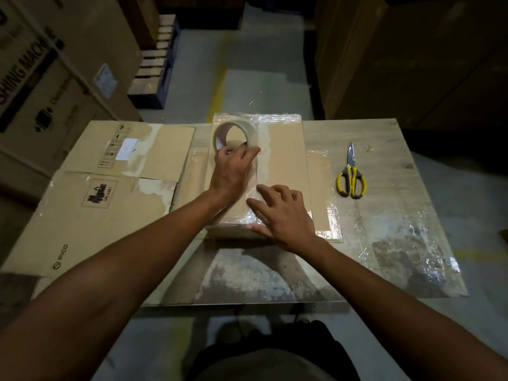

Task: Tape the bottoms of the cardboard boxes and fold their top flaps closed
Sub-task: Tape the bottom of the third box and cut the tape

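1. Yellow-handled scissors point(351, 174) lie closed on the right of my desk point(384, 149), blades pointing away from me.
2. A big printed carton point(55, 78) stands to my left.
3. Wooden pallets point(156, 59) are stacked beyond it on the floor point(261, 64).

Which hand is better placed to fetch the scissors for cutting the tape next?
Probably right. The right hand rests open on the box, on the same side of the table as the scissors, and holds nothing. The left hand grips the tape roll.
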Action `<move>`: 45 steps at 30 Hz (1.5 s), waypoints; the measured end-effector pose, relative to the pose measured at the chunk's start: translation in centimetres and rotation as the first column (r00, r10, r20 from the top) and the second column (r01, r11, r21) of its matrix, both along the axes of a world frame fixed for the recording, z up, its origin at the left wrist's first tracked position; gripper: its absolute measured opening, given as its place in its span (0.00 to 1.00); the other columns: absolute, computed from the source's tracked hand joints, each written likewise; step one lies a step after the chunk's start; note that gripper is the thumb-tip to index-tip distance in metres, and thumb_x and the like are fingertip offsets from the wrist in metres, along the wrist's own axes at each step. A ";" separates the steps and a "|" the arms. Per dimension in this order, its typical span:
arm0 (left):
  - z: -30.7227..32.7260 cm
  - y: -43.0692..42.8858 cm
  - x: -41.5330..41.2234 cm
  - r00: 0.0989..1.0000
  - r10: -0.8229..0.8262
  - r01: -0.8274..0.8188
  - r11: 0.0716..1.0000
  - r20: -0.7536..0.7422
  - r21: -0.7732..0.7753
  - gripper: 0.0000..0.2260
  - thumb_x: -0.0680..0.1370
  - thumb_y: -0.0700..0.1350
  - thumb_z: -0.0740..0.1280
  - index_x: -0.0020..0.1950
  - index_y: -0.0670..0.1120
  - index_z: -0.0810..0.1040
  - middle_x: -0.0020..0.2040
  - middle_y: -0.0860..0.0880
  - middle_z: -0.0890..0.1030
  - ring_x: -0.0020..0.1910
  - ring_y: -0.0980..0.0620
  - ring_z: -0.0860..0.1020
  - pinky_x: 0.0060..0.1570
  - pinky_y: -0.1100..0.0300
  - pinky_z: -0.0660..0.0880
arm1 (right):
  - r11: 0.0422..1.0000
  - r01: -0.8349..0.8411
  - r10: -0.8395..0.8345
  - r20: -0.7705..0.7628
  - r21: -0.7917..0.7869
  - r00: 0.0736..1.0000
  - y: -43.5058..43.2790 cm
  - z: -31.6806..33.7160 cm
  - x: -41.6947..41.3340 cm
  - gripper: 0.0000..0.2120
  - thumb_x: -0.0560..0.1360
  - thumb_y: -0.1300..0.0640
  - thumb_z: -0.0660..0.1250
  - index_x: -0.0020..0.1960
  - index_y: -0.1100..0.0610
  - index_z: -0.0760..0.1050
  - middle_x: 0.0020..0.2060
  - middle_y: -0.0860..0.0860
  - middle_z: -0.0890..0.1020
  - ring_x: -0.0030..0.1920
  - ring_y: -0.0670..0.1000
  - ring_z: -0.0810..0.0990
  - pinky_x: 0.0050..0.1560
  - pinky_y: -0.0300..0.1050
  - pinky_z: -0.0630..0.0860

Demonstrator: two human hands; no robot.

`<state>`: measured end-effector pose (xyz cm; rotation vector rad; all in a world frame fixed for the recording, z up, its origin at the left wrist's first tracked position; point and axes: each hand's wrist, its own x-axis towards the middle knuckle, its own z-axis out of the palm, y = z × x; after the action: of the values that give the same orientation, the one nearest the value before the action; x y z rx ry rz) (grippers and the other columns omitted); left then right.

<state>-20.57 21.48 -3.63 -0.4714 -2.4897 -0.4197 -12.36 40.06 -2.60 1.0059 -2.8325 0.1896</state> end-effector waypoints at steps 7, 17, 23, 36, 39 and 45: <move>0.0 -0.1 1.0 0.995 0.033 -0.028 0.998 0.093 -0.049 0.18 0.76 0.37 0.67 0.65 0.47 0.72 0.55 0.45 0.80 0.51 0.45 0.80 0.54 0.48 0.71 | 0.982 -0.033 0.042 -0.041 0.186 0.998 -0.7 -0.3 0.0 0.29 0.80 0.33 0.53 0.69 0.53 0.67 0.69 0.61 0.70 0.62 0.62 0.71 0.53 0.57 0.69; 1.1 0.3 2.5 0.987 0.058 -0.051 0.997 0.147 -0.051 0.20 0.75 0.37 0.68 0.67 0.45 0.72 0.51 0.44 0.81 0.48 0.43 0.80 0.52 0.47 0.72 | 0.982 -0.001 0.001 0.003 0.186 1.000 -0.6 1.6 -0.3 0.32 0.74 0.27 0.57 0.68 0.48 0.67 0.66 0.57 0.71 0.60 0.60 0.72 0.53 0.58 0.70; 0.9 0.1 2.4 0.992 0.042 -0.039 0.999 0.123 -0.019 0.18 0.75 0.38 0.69 0.64 0.45 0.75 0.50 0.44 0.82 0.47 0.43 0.81 0.49 0.48 0.74 | 0.961 0.078 -0.117 0.135 0.264 0.984 -0.6 0.8 -0.1 0.36 0.77 0.27 0.48 0.78 0.45 0.54 0.79 0.62 0.53 0.78 0.66 0.53 0.70 0.76 0.49; 2.0 -0.4 3.4 0.983 0.042 -0.010 0.984 0.176 -0.176 0.23 0.72 0.37 0.72 0.65 0.46 0.73 0.53 0.45 0.81 0.49 0.45 0.81 0.52 0.48 0.73 | 0.957 -0.039 -0.027 0.222 0.288 0.975 0.2 2.1 -0.2 0.32 0.81 0.41 0.58 0.80 0.41 0.46 0.80 0.60 0.43 0.79 0.66 0.40 0.73 0.71 0.41; 2.8 -1.0 2.5 0.984 0.062 -0.037 0.989 0.169 -0.146 0.24 0.71 0.34 0.71 0.66 0.44 0.73 0.53 0.44 0.81 0.46 0.43 0.81 0.48 0.49 0.75 | 0.964 -0.064 0.000 0.241 0.257 0.970 1.9 1.8 0.2 0.32 0.81 0.43 0.59 0.80 0.40 0.48 0.81 0.58 0.44 0.79 0.63 0.40 0.75 0.71 0.44; 6.0 -2.5 -1.3 0.956 0.176 -0.171 0.984 0.234 -0.042 0.17 0.78 0.38 0.65 0.68 0.42 0.74 0.53 0.40 0.83 0.46 0.38 0.82 0.48 0.48 0.76 | 0.981 -0.149 0.102 0.312 0.128 0.945 7.2 2.6 1.1 0.29 0.75 0.35 0.52 0.75 0.37 0.61 0.81 0.50 0.53 0.80 0.54 0.46 0.77 0.65 0.46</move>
<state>-21.88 19.01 2.37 -0.2171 -2.7415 -0.3995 -11.30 47.25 0.03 1.2944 -3.0984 0.1574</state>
